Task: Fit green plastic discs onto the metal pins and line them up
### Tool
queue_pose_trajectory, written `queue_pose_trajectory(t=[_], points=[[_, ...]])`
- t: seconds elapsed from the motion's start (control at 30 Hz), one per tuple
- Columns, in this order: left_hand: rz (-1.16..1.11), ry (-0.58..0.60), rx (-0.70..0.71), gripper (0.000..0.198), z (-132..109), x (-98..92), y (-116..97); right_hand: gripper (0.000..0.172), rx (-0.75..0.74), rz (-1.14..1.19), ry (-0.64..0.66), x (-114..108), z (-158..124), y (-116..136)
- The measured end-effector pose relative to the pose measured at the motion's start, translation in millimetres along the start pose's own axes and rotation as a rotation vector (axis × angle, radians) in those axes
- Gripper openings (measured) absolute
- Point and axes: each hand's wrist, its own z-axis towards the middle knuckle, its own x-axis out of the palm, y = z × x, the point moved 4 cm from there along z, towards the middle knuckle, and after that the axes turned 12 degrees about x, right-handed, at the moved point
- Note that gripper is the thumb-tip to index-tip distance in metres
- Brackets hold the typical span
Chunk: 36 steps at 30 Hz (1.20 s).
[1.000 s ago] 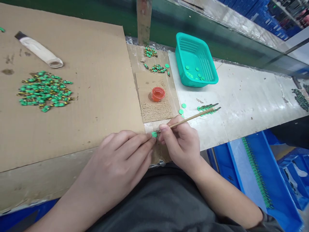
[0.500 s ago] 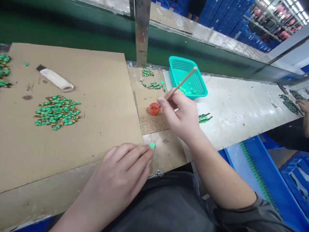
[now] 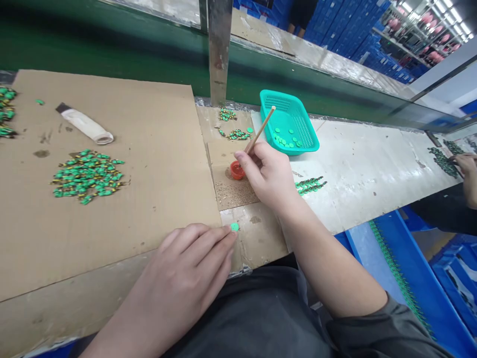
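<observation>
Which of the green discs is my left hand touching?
The lone green disc at your left hand's fingertips; the others lie in the teal basket.

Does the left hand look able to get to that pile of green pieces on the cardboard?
Probably yes: the left hand only rests fingertips on a small green disc, and bare cardboard lies between it and the pile of green pieces.

The head camera looks forward and down, close over the left hand (image 3: 186,273) and right hand (image 3: 270,174).
</observation>
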Motion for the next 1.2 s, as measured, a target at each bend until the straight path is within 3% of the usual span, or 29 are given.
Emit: queue_pose_trajectory(t=[0.3,0.47,0.67,0.8,1.2], points=[[0.022,0.005,0.026,0.025,3,-2.1,0,0.038,-0.012,0.037,-0.057,-9,-4,7],[0.024,0.016,0.036,0.025,2,-2.5,-1,0.025,0.162,0.113,-0.112,-23,-49,32],[0.032,0.043,0.04,0.027,0,-0.6,-1,0.026,0.329,0.232,-0.041,-15,-102,36],[0.031,0.05,0.036,0.028,0,0.2,-1,0.028,0.41,0.224,-0.012,-8,-106,28],[0.028,0.052,0.025,0.024,1,0.7,-1,0.017,0.42,0.273,-0.043,-2,-105,20]])
